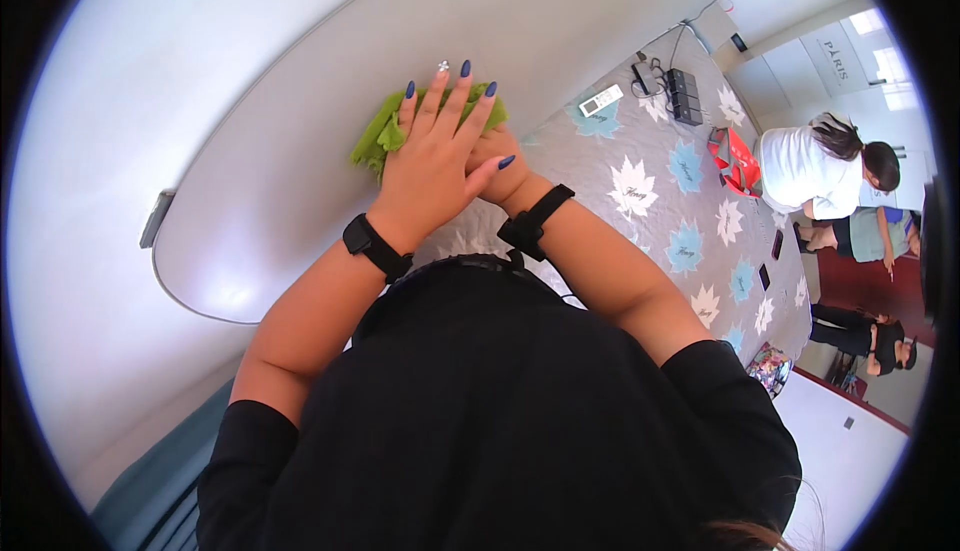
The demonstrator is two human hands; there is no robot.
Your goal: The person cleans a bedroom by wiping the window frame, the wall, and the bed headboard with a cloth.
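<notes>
A bunched green cloth (377, 139) is pressed against a smooth, pale grey, curved headboard-like panel (300, 121). Across the cloth lies my left hand (432, 156), its fingers stretched out and spread, with dark blue nails and one decorated nail. Its thumb reaches over my right hand (508, 166), which sits partly beneath it against the cloth. My right hand's fingers are mostly hidden, so their grip does not show. Each wrist wears a black band.
Beside the panel is a bed with a leaf-patterned grey sheet (650, 236). On it lie a white remote control (601, 101), a black power adapter (684, 96), a red bag (735, 163) and phones (777, 244). Several people are at the right, one in a white shirt (805, 166).
</notes>
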